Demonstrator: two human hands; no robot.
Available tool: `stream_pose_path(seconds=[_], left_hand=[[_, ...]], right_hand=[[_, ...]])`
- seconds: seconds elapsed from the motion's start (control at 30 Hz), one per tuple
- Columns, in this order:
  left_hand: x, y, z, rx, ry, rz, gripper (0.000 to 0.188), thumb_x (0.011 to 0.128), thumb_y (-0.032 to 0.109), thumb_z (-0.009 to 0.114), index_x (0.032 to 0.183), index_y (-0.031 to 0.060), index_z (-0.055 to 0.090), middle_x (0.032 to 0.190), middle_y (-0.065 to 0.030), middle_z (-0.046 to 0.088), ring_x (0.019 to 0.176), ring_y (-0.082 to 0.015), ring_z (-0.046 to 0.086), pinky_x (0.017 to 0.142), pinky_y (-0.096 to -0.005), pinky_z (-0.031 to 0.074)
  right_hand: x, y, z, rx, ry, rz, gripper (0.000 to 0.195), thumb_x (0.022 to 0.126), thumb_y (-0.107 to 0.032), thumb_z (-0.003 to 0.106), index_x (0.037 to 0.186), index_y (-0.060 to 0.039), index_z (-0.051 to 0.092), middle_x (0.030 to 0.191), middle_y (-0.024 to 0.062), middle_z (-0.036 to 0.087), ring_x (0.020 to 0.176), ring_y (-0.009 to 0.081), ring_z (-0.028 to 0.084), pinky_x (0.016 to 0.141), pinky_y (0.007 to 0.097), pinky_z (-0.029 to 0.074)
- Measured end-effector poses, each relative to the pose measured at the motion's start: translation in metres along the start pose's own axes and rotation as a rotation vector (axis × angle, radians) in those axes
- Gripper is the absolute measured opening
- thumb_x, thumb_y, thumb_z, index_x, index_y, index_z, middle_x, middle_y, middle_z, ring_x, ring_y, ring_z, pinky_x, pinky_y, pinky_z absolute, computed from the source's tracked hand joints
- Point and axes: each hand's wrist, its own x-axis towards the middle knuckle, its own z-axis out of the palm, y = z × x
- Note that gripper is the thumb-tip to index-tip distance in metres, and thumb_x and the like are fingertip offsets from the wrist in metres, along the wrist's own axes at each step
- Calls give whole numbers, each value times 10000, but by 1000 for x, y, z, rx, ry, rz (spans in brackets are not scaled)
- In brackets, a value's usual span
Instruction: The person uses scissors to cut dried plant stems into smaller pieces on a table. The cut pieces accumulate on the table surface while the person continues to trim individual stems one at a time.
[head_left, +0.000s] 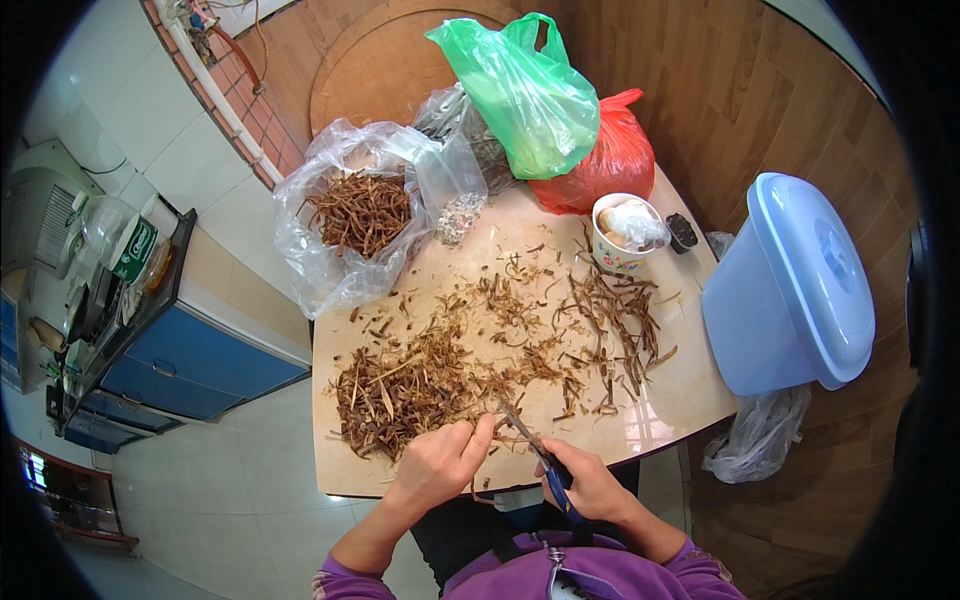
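Note:
My left hand (442, 459) pinches a thin brown dried root or stem at the table's near edge; one end of a strand hangs below the fingers. In my right hand (587, 480) are scissors with blue handles (556, 484), their blades pointing up and left beside my left fingertips. Whether the blades touch the strand I cannot tell. Beyond my left hand lies a heap of short cut brown pieces (375, 405). Longer uncut strands (626, 322) lie to the right on the table (450, 281). A clear plastic bag holds more long brown strands (364, 214).
Behind stand a green plastic bag (532, 105), a red bag (619, 161) and a small clear bag of speckled bits (460, 217). A paper tub (616, 259) and a small black object (681, 232) sit at the right. Beside the table is a lidded blue bin (772, 300).

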Motion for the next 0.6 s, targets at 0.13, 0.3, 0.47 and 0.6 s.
stream_pose_path(seconds=[0.13,0.3,0.47,0.6], left_hand=[[-1,-2,-1,24,-31,25,332,681,71,613,1003,11,557,600,-25,397,484,-133,453,399,-259,368],[0,-1,0,37,-52,41,334,693,87,601,1014,6,551,607,-22,396,494,-132,453,404,-257,367],[-4,-3,3,58,-76,40,326,707,98,585,1018,7,548,612,-18,394,503,-130,456,407,-253,369],[-6,-6,8,70,-115,24,296,715,96,572,998,13,547,610,-21,398,508,-131,470,409,-255,376]], right_hand=[[0,2,0,-15,-5,-5,479,684,-19,576,1137,-4,423,898,158,533,783,289,543,705,320,444],[1,2,-1,-3,-18,24,461,700,-25,568,1137,5,423,927,175,532,811,302,544,714,325,440],[2,1,-1,33,-36,59,416,724,-29,550,1121,9,432,882,176,536,775,289,544,698,318,439],[4,-3,0,112,-68,162,374,731,-26,545,1092,1,450,776,146,535,666,229,532,634,296,435]])
